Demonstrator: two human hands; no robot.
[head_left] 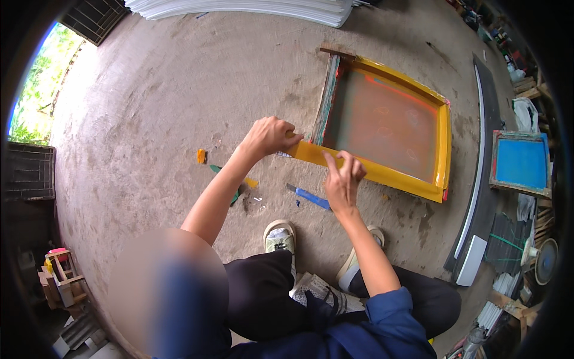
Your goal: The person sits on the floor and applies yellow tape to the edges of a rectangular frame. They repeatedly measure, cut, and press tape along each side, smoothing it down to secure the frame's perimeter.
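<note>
A rectangular screen frame (441,143) lies flat on the concrete floor, its rim wrapped in yellow tape and its mesh orange-grey. My left hand (270,135) grips the frame's near left corner, fingers curled over the yellow edge. Further right along the same near edge, my right hand (342,177) presses on the yellow tape with its fingertips. A blue-handled knife (310,196) lies on the floor just below the frame, close to my right wrist. Scraps of yellow (201,156) and green tape lie on the floor by my left forearm.
A second frame with a blue mesh (521,164) lies at the right beside a long dark board (483,179). A stack of white sheets (251,8) sits at the top. Wooden blocks (61,276) stand at the lower left; clutter lines the right edge. My shoes rest below the knife.
</note>
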